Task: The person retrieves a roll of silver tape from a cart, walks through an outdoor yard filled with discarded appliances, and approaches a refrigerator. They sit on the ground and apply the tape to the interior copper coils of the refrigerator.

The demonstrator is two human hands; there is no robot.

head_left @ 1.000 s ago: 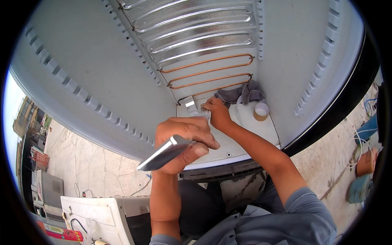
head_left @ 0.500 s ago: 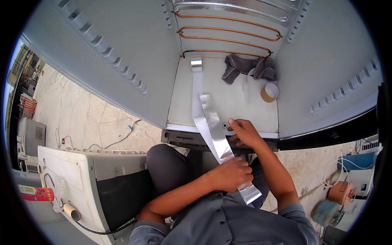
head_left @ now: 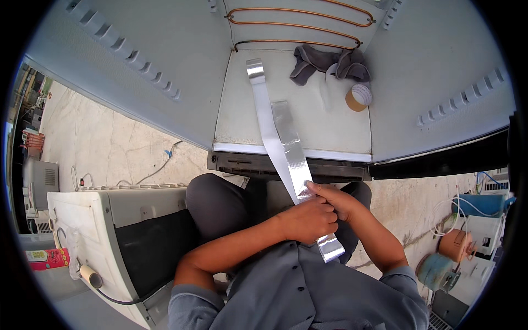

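A long strip of silver foil tape (head_left: 297, 157) passes through both my hands, its short end (head_left: 331, 248) sticking out below them. My left hand (head_left: 312, 219) is closed in a fist around it. Just above, my right hand (head_left: 336, 200) grips the same strip, thumb on the shiny face, fingers mostly hidden behind. From the hands the tape runs up over the front edge of the open white cabinet. Beside the foil length, a white-backed length (head_left: 265, 113) leads to a curled silver end (head_left: 254, 70) on the cabinet floor.
On the cabinet floor (head_left: 236, 124) lie a grey cloth (head_left: 330, 61) and a brown-edged tape roll (head_left: 358, 98). Copper tubing (head_left: 297, 25) crosses the back wall. A white appliance (head_left: 82, 220) stands at my left; a blue-and-copper device (head_left: 440, 272) sits at the right.
My right hand has come down and in from the cabinet's front edge and taken hold of the foil tape beside my left hand. The view has tilted downward slightly.
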